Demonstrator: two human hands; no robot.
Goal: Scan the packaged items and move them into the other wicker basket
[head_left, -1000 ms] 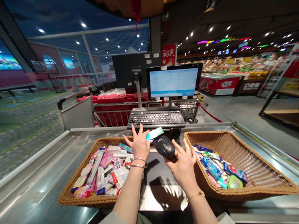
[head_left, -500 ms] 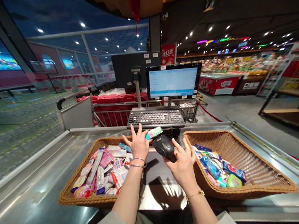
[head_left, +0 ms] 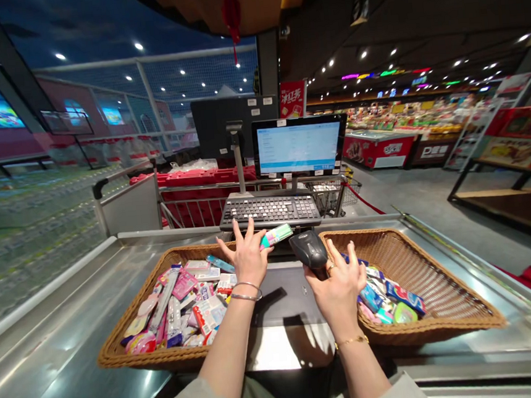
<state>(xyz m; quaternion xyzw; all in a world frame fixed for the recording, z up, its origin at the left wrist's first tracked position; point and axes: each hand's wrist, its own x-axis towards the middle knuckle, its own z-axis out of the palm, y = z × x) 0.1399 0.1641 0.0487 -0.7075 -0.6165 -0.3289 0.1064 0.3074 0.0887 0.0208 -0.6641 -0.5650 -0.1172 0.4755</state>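
Observation:
Between thumb and fingers, my left hand [head_left: 248, 257] pinches a small green, pink and white packet [head_left: 277, 236], its other fingers spread. My right hand [head_left: 338, 288] grips a black handheld barcode scanner [head_left: 309, 249], whose head points left toward the packet, a short gap apart. Below my left hand, a wicker basket [head_left: 131, 319] is full of small boxes and packets, among them a red and white box [head_left: 209, 317]. Beside my right hand, a second wicker basket [head_left: 450, 288] holds fewer packets, including a blue and red one [head_left: 405, 296] and a green round-edged item [head_left: 404, 312].
A keyboard [head_left: 269, 209] lies behind the hands, under a lit monitor [head_left: 300, 146]. Both baskets stand on a metal counter [head_left: 58, 328]. Beyond it are shopping carts [head_left: 192, 205], a red freezer chest [head_left: 379, 150] and a shelf rack [head_left: 511, 196].
My right hand has moved the scanner to the right, away from the packet. My left hand keeps the packet in nearly the same place. The view has shifted slightly.

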